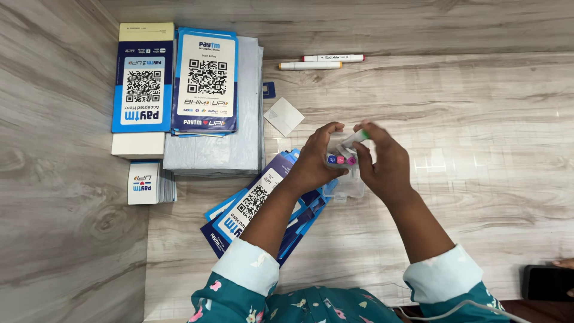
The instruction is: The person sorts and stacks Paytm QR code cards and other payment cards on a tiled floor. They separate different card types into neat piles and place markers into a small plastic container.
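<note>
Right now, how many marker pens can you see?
6, maybe more. Two markers lie at the table's far edge: one, another. Three capped ends show in the clear case in the left hand. The right hand lifts one. Hands may hide others.

Work surface: a wood-grain laminate table point(466, 119) in pale grey-brown, glossy enough to show soft overhead light reflections right of the grip. Left of the grip, a second panel point(60, 227) with darker grey grain adjoins it at a straight seam. Beyond the grip, a raised back board point(359, 24) carries the same grain.
</note>
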